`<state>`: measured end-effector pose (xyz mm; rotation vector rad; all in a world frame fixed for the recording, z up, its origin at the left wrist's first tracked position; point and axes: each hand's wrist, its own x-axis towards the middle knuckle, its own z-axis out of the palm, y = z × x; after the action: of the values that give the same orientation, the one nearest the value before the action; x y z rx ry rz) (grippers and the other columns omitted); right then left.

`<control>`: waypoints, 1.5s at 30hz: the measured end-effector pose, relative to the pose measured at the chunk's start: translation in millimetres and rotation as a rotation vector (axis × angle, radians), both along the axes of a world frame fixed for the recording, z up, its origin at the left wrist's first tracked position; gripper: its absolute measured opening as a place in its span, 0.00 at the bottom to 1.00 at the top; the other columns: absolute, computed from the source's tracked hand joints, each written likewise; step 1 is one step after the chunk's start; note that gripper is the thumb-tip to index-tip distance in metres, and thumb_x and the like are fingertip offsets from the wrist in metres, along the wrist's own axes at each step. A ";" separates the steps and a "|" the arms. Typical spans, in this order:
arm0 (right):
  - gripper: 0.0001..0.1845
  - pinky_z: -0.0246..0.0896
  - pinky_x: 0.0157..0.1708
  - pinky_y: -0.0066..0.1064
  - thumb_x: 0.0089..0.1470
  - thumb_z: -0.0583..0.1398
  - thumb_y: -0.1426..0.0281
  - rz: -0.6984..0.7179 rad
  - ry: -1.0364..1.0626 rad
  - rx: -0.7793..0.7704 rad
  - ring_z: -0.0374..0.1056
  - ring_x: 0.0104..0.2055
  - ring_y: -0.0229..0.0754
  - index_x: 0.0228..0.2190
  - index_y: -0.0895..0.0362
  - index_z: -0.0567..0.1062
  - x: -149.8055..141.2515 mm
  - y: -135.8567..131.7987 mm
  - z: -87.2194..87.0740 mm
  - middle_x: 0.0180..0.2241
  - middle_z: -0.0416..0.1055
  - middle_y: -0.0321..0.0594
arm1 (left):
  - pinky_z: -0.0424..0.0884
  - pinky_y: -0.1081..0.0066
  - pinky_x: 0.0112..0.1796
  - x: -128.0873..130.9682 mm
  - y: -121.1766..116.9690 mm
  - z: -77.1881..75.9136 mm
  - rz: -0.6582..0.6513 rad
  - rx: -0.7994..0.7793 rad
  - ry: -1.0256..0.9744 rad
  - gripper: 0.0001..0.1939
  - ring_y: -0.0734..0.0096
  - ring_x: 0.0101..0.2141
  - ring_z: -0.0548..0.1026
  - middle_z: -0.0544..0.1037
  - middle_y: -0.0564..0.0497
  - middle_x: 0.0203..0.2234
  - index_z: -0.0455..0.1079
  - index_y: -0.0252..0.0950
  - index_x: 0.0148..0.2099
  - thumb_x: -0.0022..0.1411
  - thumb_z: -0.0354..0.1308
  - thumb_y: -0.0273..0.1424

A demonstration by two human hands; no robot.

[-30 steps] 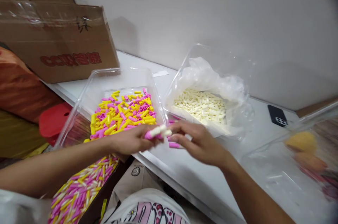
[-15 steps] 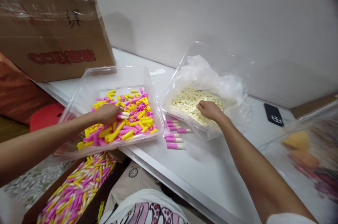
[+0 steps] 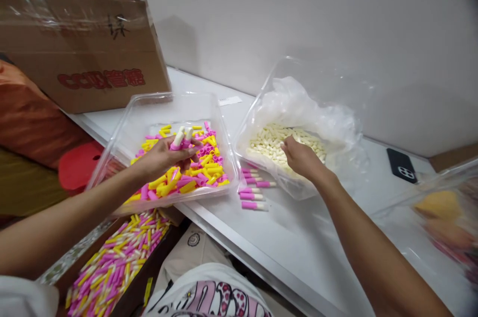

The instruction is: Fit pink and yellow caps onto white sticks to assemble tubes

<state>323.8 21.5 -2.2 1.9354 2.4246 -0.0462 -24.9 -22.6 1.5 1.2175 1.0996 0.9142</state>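
Note:
Over the clear tray [image 3: 112, 157] of loose pink and yellow tubes [image 3: 209, 170], my left hand [image 3: 164, 157] is closed around pink tubes with white sticks in their ends [image 3: 179, 137]; at least two stick up from the fingers. My right hand [image 3: 302, 157] is closed over the pile of short white sticks [image 3: 271, 145], in a plastic-bag-lined clear tray [image 3: 242, 150]. What its fingers hold, if anything, is hidden. Between the trays, several pink tubes with white ends [image 3: 254, 205] lie on the white table [image 3: 239, 242].
Below the table edge, an open carton [image 3: 138, 277] holds many filled pink and yellow tubes. A large cardboard box [image 3: 112, 53] stands behind left. A red stool [image 3: 76, 165] is beside the table. At right are a black phone [image 3: 401, 165] and a blurred clear container [image 3: 421, 237].
My left hand has lifted a little from the loose tubes and turned, with the white ends now pointing up. My right hand stays at the white sticks. The whole view has shifted slightly.

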 end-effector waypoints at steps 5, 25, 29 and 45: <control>0.13 0.59 0.38 0.30 0.62 0.48 0.64 0.352 0.616 0.069 0.67 0.38 0.39 0.42 0.55 0.68 -40.2 -61.2 32.3 0.38 0.71 0.41 | 0.64 0.74 0.27 33.7 -27.8 -0.2 -0.168 0.042 -0.021 0.08 0.76 0.22 0.66 0.69 0.53 0.20 0.68 0.33 0.30 0.53 0.62 0.32; 0.14 0.59 0.20 0.24 0.55 0.57 0.59 0.151 1.231 -0.573 0.60 0.20 0.30 0.28 0.58 0.68 -58.5 -132.1 11.9 0.23 0.63 0.31 | 0.61 0.71 0.33 77.9 -75.6 -2.2 -0.574 0.693 0.348 0.07 0.66 0.31 0.68 0.71 0.47 0.31 0.64 0.36 0.35 0.52 0.52 0.22; 0.15 0.63 0.27 0.27 0.57 0.54 0.59 0.042 1.083 -0.462 0.66 0.26 0.34 0.32 0.58 0.69 -42.4 -161.0 9.9 0.25 0.67 0.33 | 0.61 0.71 0.31 95.1 -83.5 -17.6 -0.626 0.549 0.249 0.03 0.68 0.29 0.67 0.70 0.49 0.28 0.64 0.36 0.32 0.55 0.51 0.23; 0.19 0.56 0.30 0.31 0.51 0.49 0.85 -0.143 -0.538 -0.302 0.66 0.43 0.49 0.37 0.60 0.74 154.3 -159.7 -21.5 0.41 0.69 0.53 | 0.68 0.73 0.22 149.8 -104.8 -62.3 -0.378 -0.168 -0.199 0.19 0.77 0.19 0.64 0.62 0.57 0.19 0.60 0.34 0.29 0.52 0.61 0.44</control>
<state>478.1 -138.2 -23.8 1.7081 1.8197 0.0876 124.9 -127.5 -60.9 1.1193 0.7389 0.6239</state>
